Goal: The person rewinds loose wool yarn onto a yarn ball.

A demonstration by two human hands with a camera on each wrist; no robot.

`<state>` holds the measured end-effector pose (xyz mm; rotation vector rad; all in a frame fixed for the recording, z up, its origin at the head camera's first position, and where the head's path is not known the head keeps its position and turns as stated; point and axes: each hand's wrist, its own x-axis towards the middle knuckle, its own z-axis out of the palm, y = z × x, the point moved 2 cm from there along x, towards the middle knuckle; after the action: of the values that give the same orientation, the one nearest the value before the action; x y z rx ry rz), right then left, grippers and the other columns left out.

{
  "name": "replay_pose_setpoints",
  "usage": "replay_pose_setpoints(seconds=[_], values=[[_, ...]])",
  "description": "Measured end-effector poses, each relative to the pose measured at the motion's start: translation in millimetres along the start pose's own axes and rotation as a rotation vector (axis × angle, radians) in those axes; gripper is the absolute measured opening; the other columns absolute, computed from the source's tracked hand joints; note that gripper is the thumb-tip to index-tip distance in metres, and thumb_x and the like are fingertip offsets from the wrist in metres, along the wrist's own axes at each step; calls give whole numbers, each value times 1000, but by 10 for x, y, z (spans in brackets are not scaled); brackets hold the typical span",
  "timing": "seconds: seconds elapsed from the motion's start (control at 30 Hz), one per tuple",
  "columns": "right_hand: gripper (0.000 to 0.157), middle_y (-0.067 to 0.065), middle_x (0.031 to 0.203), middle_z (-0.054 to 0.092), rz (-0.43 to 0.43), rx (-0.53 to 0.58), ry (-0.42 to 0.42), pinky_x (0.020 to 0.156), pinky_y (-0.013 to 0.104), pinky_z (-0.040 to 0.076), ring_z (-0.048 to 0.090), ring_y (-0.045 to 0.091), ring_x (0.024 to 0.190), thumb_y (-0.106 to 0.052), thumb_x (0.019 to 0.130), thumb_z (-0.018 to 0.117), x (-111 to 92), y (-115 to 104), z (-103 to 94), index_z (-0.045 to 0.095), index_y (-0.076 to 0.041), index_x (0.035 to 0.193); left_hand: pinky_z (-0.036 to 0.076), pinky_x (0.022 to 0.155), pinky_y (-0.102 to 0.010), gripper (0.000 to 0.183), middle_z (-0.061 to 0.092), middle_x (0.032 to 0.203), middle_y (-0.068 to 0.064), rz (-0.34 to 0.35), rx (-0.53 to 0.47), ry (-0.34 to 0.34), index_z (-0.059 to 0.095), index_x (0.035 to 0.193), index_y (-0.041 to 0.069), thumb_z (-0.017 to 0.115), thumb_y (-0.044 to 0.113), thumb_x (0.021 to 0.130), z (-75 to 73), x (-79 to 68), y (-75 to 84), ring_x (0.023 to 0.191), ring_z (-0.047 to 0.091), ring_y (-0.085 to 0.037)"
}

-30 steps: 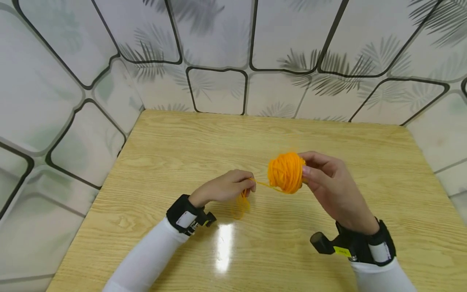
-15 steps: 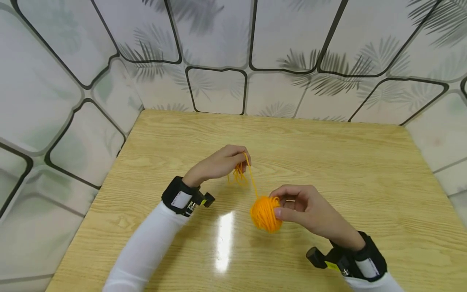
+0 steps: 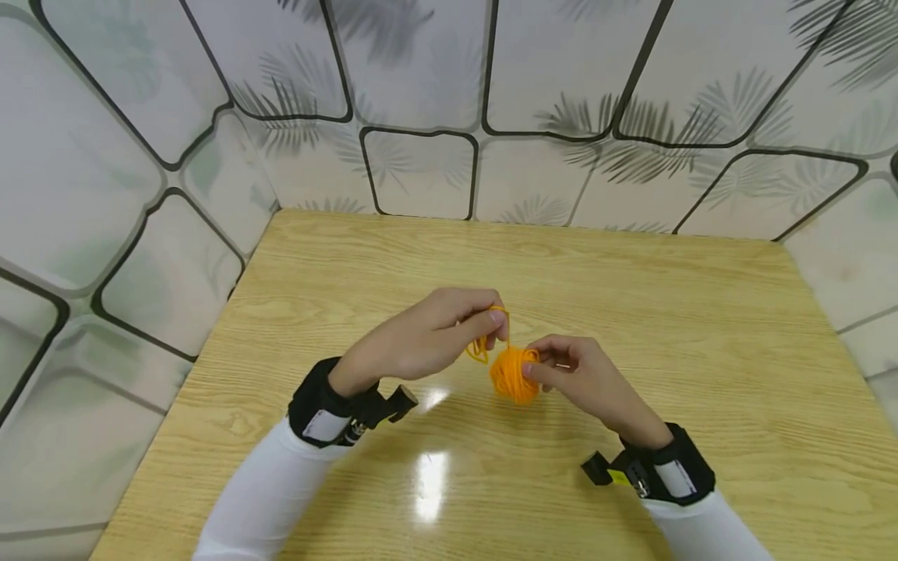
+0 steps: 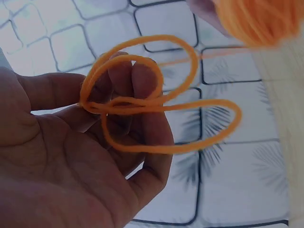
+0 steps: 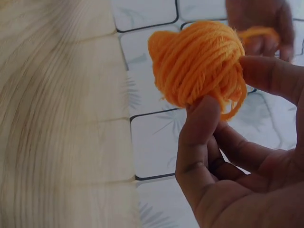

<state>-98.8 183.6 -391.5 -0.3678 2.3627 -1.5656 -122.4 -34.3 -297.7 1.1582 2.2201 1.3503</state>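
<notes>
An orange ball of yarn [image 3: 514,377] is held over the table by my right hand [image 3: 585,382], thumb and fingertips pinching its right side. In the right wrist view the wound strands of the yarn ball [image 5: 197,64] show clearly, with a small loop hanging near the thumb. My left hand [image 3: 435,331] pinches the loose strand just up and left of the ball. Several loops of yarn [image 4: 209,107] hang from those fingers in the left wrist view. A short length of strand runs from the left fingertips down to the ball.
Beneath both hands lies a light wood-grain table [image 3: 365,265]. Patterned panels [image 3: 421,171] with dark outlines and leaf prints rise behind it and along its left side. Each wrist wears a black strap with a small camera.
The ball first came down and left toward the front, then moved slightly back up. My left hand moved away from me, then rightward to the ball, shortening the strand between them.
</notes>
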Motion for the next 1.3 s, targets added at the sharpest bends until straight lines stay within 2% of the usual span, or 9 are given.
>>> replay_pose_setpoints(seconds=[0.17, 0.3, 0.5, 0.63, 0.73, 0.9, 1.1, 1.3], values=[[42, 12, 98, 61, 54, 73, 93, 75, 46, 47, 57, 26, 81, -39, 85, 63, 132, 95, -66, 59, -5, 109, 41, 60, -27, 27, 54, 79, 2, 27, 18, -32, 54, 89, 20, 33, 34, 101, 121, -109, 158, 66, 48, -11], [45, 15, 101, 61, 42, 175, 159, 78, 45, 46, 57, 26, 84, -39, 86, 62, 221, 84, -130, 58, -2, 111, 40, 59, -25, 26, 55, 81, 4, 50, 40, -54, 54, 91, 20, 33, 33, 101, 237, -166, 182, 66, 47, -9], [47, 15, 105, 59, -18, 378, 212, 77, 32, 46, 55, 22, 87, -33, 88, 60, 283, -46, -223, 54, 6, 113, 39, 58, -21, 27, 52, 78, 6, 54, 77, -114, 51, 89, 21, 31, 33, 101, 445, -206, 69, 63, 45, -6], [43, 11, 103, 57, -61, 526, 222, 76, 29, 44, 52, 20, 85, -28, 90, 59, 277, -183, -271, 52, 8, 112, 35, 54, -19, 27, 46, 70, 7, 33, 100, -167, 49, 83, 20, 32, 32, 101, 588, -191, -62, 55, 40, -6], [36, 9, 101, 57, -97, 604, 218, 75, 29, 44, 52, 19, 84, -26, 91, 58, 250, -287, -290, 54, 6, 107, 36, 53, -19, 27, 47, 68, 7, 8, 94, -196, 50, 82, 19, 34, 30, 101, 660, -164, -176, 53, 39, -7], [29, 10, 106, 54, -168, 675, 141, 77, 29, 43, 51, 20, 88, -19, 94, 52, 161, -440, -298, 53, 8, 108, 39, 53, -22, 26, 53, 71, 4, -80, 71, -208, 54, 87, 18, 35, 28, 101, 697, -105, -414, 55, 44, -8], [26, 12, 108, 55, -211, 656, 26, 83, 32, 44, 54, 21, 91, -12, 96, 45, -4, -593, -232, 52, 7, 112, 40, 53, -25, 28, 56, 72, 0, -184, -16, -184, 59, 90, 12, 35, 23, 100, 619, 3, -687, 58, 48, -14], [24, 12, 107, 56, -244, 576, -106, 83, 35, 45, 55, 21, 92, -5, 97, 40, -135, -603, -100, 53, 5, 115, 44, 61, -29, 28, 57, 77, -9, -184, -100, -147, 59, 92, 10, 34, 20, 100, 452, 109, -813, 70, 54, -29]])
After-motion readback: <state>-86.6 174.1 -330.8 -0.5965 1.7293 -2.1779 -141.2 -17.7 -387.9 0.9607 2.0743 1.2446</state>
